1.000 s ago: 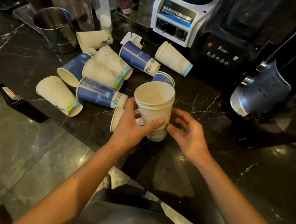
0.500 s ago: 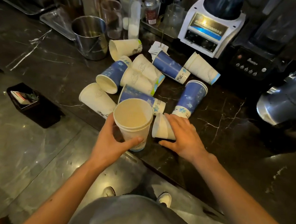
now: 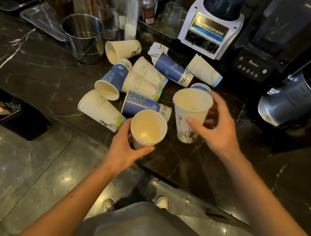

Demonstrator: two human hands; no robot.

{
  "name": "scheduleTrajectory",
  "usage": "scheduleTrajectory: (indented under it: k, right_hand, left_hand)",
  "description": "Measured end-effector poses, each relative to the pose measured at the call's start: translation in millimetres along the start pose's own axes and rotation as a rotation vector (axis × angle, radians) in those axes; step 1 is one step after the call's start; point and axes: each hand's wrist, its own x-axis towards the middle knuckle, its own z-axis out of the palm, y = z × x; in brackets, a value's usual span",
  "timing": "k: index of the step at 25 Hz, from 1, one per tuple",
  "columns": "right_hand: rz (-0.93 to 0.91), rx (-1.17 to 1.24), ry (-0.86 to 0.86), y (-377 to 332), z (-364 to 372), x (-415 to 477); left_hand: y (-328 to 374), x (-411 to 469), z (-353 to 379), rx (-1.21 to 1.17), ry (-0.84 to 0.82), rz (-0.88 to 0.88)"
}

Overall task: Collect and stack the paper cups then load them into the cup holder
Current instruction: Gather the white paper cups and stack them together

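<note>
My left hand (image 3: 126,151) grips a short stack of white paper cups (image 3: 148,129), mouth up, near the front edge of the dark marble counter (image 3: 38,66). My right hand (image 3: 216,130) holds a single white cup (image 3: 189,114) upright just to the right of that stack, slightly higher. Behind them several white and blue paper cups lie on their sides in a heap (image 3: 141,80). A blue cup (image 3: 201,87) stands partly hidden behind the cup in my right hand. A metal cup holder (image 3: 289,101) lies tilted at the right.
A steel pitcher (image 3: 83,37) stands at the back left of the heap. Two blenders (image 3: 209,30) and jars line the back of the counter. A black tray (image 3: 13,113) sits low at the left. The counter's front edge runs just beneath my hands.
My right hand has picked up the white cup that lay on its side and raised it upright beside the stack. The left hand's stack shifted slightly toward it.
</note>
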Motion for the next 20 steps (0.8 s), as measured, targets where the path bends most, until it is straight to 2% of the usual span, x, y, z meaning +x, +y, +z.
scheduleTrajectory:
  k: [3, 5, 10, 13, 18, 20]
  right_hand:
    - [-0.086, 0.217, 0.075, -38, -22, 6]
    - [-0.169, 0.266, 0.002, -52, -20, 10]
    - [-0.214, 0.123, -0.325, -42, 18, 6]
    - [-0.181, 0.068, -0.391, -31, 21, 9]
    - [-0.229, -0.090, -0.644, -20, 34, 17]
    - [-0.214, -0.070, -0.727, -13, 40, 21]
  left_hand:
    - [-7, 2, 8, 0.026, -0.008, -0.004]
    - [-9, 2, 10, 0.020, 0.021, 0.009]
    - [-11, -3, 6, -0.013, 0.040, 0.033]
    - [-5, -8, 3, -0.022, 0.059, 0.031]
    - [3, -13, 4, -0.048, 0.159, 0.096]
    - [4, -15, 4, -0.033, 0.199, 0.091]
